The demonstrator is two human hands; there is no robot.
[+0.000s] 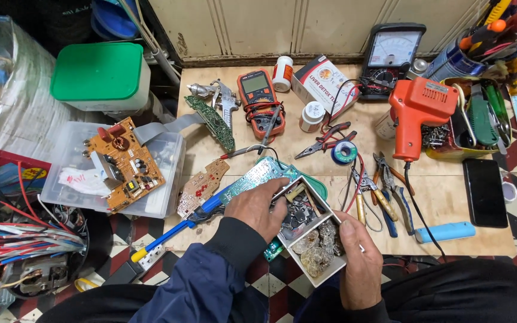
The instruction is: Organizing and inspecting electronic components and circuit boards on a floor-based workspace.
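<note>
- Left hand (257, 208), fingers curled down into the dark metal bits in a small white compartment box (312, 236), seemingly pinching among them; exact hold hard to tell.
- Right hand (359, 251) wrapped around the box's right side, thumb on its rim, holding it up at the near table edge.
- Nearer compartment full of amber resin lumps (321, 248).
- Just beyond the box: green circuit board (252, 177) and blue-handled soldering iron (181, 226).
- Farther out on the wooden table (450, 206): pliers (325, 140), solder spool (344, 152), orange multimeter (259, 98), orange soldering gun (417, 110), black phone (484, 191).
</note>
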